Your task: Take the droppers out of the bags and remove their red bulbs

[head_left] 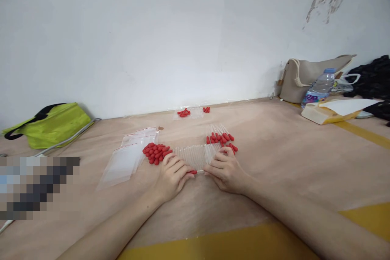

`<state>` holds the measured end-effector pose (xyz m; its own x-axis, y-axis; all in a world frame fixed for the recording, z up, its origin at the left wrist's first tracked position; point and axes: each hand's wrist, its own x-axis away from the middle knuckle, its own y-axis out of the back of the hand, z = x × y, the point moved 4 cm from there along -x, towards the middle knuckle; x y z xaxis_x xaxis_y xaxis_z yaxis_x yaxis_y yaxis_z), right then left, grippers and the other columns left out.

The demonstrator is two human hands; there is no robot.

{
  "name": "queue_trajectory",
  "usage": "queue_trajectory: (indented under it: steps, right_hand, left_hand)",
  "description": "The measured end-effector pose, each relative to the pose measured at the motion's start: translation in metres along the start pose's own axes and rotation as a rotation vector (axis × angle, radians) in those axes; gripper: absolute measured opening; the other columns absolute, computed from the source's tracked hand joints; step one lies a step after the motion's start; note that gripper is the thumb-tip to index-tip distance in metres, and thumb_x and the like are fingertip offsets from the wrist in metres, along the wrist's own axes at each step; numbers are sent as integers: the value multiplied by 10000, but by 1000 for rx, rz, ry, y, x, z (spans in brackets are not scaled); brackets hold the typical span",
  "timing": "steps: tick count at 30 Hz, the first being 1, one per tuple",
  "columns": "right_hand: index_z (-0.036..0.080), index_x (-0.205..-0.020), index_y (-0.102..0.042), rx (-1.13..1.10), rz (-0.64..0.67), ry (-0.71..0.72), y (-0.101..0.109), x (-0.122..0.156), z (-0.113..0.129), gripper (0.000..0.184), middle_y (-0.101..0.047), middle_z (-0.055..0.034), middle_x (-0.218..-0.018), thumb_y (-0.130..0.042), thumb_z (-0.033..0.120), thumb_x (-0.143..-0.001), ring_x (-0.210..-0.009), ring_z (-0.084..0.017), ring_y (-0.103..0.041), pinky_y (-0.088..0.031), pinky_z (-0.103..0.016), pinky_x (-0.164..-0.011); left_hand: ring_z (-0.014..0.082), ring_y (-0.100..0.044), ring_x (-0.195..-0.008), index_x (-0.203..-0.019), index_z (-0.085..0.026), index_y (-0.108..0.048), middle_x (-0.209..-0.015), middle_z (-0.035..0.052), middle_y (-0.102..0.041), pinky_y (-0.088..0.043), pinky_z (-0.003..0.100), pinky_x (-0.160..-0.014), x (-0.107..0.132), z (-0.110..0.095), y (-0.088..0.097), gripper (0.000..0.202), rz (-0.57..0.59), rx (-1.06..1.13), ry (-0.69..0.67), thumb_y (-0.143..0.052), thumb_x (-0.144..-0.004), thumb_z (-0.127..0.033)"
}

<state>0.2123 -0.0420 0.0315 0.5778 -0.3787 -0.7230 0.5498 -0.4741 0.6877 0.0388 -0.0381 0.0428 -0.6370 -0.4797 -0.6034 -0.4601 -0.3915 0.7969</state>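
My left hand (173, 172) and my right hand (225, 169) rest on the table, fingers curled, meeting over a row of clear glass tubes (196, 155). Between their fingertips is one tube with a red rubber bulb (192, 172); my left fingers pinch the bulb end and my right fingers close on the glass end. A heap of loose red bulbs (156, 152) lies just beyond my left hand. Finished droppers with red bulbs (221, 137) lie beyond my right hand.
Clear zip bags (129, 156) lie left of the bulbs. More droppers in a bag (188, 112) sit near the wall. A green bag (50, 124) is far left; a beige bag (304, 77), water bottle (319, 88) and black cloth (374, 77) are far right.
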Motion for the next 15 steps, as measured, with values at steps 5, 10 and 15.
queue_trajectory:
  steps: [5,10,15]
  right_hand:
    - [198,-748,-602,12,-14,33,6,1,4,171,-527,36,-529,-461,219,-842,-613,-109,-399,-256,-353,-810]
    - [207,-751,-598,10,-12,37,10,2,7,166,-530,40,-532,-458,219,-840,-618,-111,-400,-254,-354,-822]
    - [226,-779,-634,-25,-60,-104,16,7,-15,174,-555,31,-545,-473,251,-838,-627,-117,-430,-263,-339,-812]
  left_hand:
    - [146,-543,-706,-726,-194,-586,-644,-10,-610,-344,382,-852,2,-6,2,135,-4,-83,-66,-513,-832,-235]
    - [140,-554,-722,-726,-197,-580,-687,-15,-637,-345,393,-860,5,-12,7,131,-54,-162,-144,-503,-827,-166]
    - [143,-549,-677,-773,-193,-591,-680,10,-616,-417,345,-750,13,14,24,107,-108,-119,-10,-500,-819,-160]
